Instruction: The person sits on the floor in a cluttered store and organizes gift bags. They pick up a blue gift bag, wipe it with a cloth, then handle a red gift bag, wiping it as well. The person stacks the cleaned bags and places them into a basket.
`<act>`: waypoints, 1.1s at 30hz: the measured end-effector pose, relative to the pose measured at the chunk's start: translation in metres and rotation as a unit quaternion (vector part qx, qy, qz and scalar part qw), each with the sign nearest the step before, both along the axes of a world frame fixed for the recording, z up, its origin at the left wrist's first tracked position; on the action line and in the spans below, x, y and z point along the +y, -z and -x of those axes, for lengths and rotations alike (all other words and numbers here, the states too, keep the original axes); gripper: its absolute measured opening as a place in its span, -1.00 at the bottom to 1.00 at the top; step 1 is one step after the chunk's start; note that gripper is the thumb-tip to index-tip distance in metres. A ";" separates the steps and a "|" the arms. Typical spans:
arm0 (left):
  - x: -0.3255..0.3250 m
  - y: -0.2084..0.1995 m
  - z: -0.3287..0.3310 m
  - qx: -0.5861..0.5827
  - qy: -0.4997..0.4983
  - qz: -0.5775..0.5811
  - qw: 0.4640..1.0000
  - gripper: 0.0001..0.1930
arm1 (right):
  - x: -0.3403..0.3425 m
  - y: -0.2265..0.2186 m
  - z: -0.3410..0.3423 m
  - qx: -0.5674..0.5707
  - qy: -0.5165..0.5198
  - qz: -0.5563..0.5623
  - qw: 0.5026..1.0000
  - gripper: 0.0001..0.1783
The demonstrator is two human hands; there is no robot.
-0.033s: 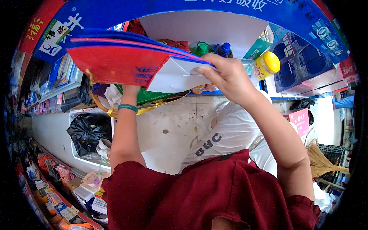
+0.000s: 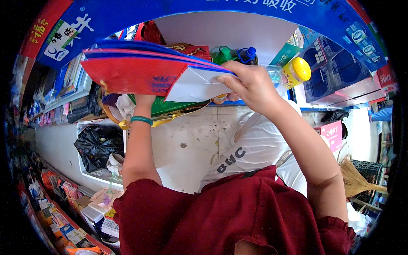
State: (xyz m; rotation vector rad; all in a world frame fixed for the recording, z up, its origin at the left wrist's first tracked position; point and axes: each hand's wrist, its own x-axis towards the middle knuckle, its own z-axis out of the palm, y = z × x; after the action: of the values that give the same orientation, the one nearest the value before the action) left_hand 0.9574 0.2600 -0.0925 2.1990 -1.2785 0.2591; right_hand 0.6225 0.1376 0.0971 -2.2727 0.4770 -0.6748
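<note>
Gripping the folder stack point(image 2: 136, 72), right hand point(image 2: 250, 85) holds its edge.

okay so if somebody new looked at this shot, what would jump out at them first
Most likely the stack of red and blue folders held up at the top centre, with the right hand gripping the white sheet at its open end and the left hand mostly hidden underneath it. Next, the yellow-lidded jar just right of the right hand, and the black bag in a white bin at lower left.

Left hand point(image 2: 144, 101) largely hidden beneath red folder stack point(image 2: 136, 72); shelf goods point(image 2: 51, 93) at left rim blurred, indistinct; broom point(image 2: 357, 180) handle cut by edge.
</note>
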 end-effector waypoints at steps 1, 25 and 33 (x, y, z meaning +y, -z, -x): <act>0.004 0.003 0.000 0.033 0.008 0.018 0.999 -0.50 | -0.003 0.008 -0.002 0.027 0.000 0.010 1.000 -0.77; 0.147 -0.002 0.080 0.215 -0.220 0.277 0.910 -0.58 | -0.015 0.022 -0.046 0.111 -0.072 0.169 0.977 -0.75; 0.144 -0.016 0.052 0.214 -0.147 0.101 0.960 -0.53 | 0.013 0.031 -0.077 0.144 -0.151 0.234 0.950 -0.83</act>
State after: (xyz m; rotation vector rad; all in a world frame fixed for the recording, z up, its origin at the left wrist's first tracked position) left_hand 0.9052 0.4044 -0.0770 2.1099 -0.6603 0.0187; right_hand 0.6995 0.1505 0.0663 -2.8342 0.0937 -0.3193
